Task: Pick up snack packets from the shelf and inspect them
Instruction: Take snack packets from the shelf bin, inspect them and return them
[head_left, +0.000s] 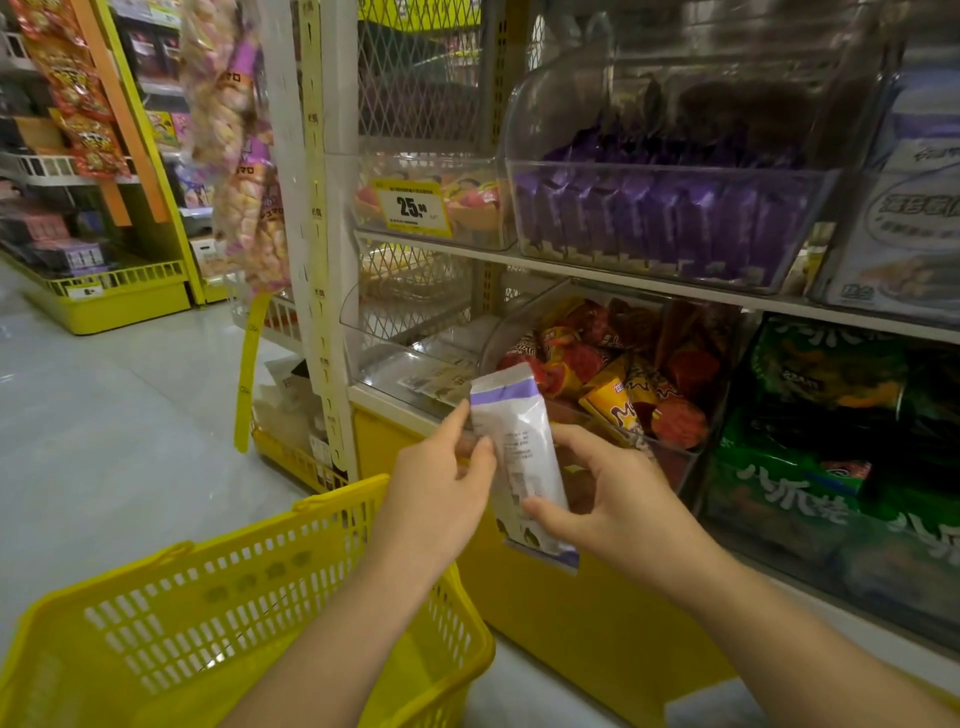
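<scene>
Your left hand (441, 483) and right hand (608, 499) pinch a glossy, oblong white-and-purple snack packet (519, 447), roughly upright.

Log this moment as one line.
step: inspecting | snack packet: white-purple, off shelf | left hand: pinches upper edge | right hand: holds lower part | basket: below left arm

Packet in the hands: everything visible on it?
Slim glossy film packet, white to pale lilac, purple band under its top seal, small unreadable print on the facing side, dark shapes near the bottom. Near upright, top tilted left. The left hand pinches its upper left edge; the right hand grips its lower part.
</scene>
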